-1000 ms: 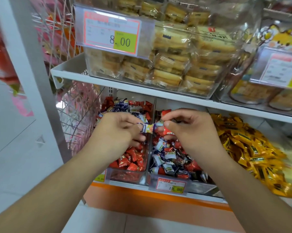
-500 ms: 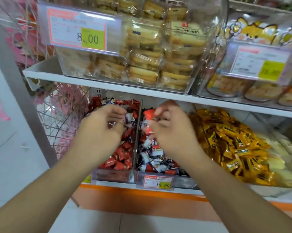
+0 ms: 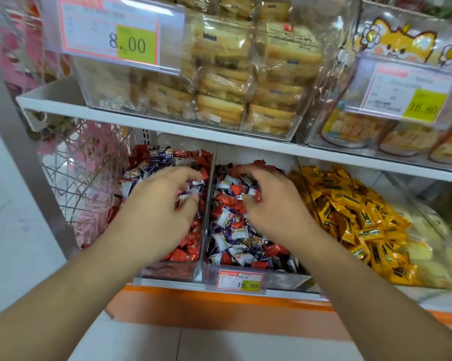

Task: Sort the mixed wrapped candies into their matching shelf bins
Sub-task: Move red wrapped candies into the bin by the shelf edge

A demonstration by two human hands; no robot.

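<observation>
Either side of the divider (image 3: 208,204), hands dig among candies (image 3: 230,220); grips unclear.

Two bare forearms come into the head view from the bottom corners, with no sleeve, watch, bracelet or glove on either. The left hand (image 3: 158,212) and the right hand (image 3: 273,204) carry no rings that can be seen. The fingernails that show are short and unpainted. Motion blur softens the fingers (image 3: 191,178) of both hands
</observation>
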